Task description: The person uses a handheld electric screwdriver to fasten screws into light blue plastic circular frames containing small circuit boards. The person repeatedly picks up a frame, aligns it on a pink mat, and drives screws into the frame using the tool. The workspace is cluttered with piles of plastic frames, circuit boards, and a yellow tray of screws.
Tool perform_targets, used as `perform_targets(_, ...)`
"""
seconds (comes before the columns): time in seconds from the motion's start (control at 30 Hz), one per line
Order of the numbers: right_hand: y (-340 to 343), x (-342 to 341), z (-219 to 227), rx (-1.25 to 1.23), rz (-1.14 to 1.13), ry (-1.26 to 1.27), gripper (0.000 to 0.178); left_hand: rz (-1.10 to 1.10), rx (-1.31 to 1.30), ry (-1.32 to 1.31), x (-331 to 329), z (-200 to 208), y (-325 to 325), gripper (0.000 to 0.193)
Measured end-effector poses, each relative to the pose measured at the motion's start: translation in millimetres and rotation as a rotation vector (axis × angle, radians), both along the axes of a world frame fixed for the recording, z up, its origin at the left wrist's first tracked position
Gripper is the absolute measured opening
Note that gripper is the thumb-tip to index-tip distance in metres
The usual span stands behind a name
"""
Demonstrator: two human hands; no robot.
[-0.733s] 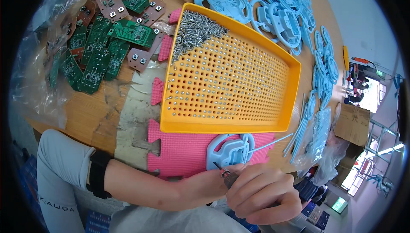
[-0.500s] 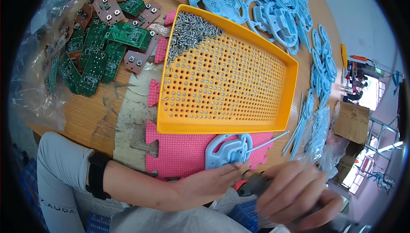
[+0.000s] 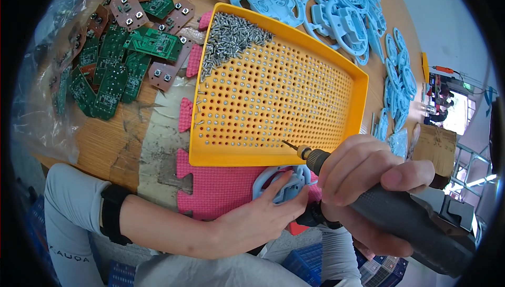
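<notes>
The right hand was closed around a black electric screwdriver; the left hand, half open, held a light-blue plastic housing.

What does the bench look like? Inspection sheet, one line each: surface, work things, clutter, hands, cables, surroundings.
Surface: wooden table, pink foam mat.
Work things: yellow perforated tray, screws heaped in its far-left corner; blue plastic part on the mat.
Clutter: circuit boards piled left, beside plastic film; more blue parts heaped at the far side.
Hands: left hand on the blue plastic part, grip unclear; right hand grips a dark screwdriver, its bit seen over the tray's near side.
Cables: on the screwdriver, nothing seen.
Surroundings: cardboard box at right; blue crate below.
</notes>
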State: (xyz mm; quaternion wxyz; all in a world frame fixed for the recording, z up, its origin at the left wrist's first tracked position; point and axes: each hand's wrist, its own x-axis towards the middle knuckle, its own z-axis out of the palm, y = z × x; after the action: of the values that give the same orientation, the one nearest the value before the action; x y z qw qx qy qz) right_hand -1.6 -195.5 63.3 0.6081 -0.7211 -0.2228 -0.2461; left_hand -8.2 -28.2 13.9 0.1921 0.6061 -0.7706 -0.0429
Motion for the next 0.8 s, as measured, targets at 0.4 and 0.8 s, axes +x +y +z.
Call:
perform_targets(0.4,-1,0,2,-0.058,0.014,-0.042,0.064,-0.089,0.092,-0.037,6,6,-4,0.042)
perform_targets(0.8,14,-101,54,0.222,0.204,0.124,0.048,-0.070,-0.111,0.266,17,-17,-24,0.029)
